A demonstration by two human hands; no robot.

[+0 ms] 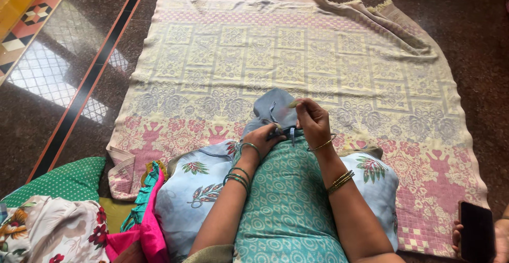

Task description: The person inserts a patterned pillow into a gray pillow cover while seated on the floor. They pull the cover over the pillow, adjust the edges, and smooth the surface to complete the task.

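Observation:
A small grey-blue garment point(271, 109) with thin blue strings lies over my lap, at the near edge of a patterned cream and pink blanket point(297, 56). My left hand point(263, 137) pinches the cloth near its lower edge. My right hand point(311, 119) is raised just beside it, fingers pinched on a small pale object I cannot make out, right above the garment. Both wrists wear green and gold bangles.
A pile of coloured clothes point(79, 226) lies at my left on the dark polished floor point(472, 56). At the lower right, another person's hand holds a black phone point(476, 232). The blanket's far right corner is folded over point(392, 22).

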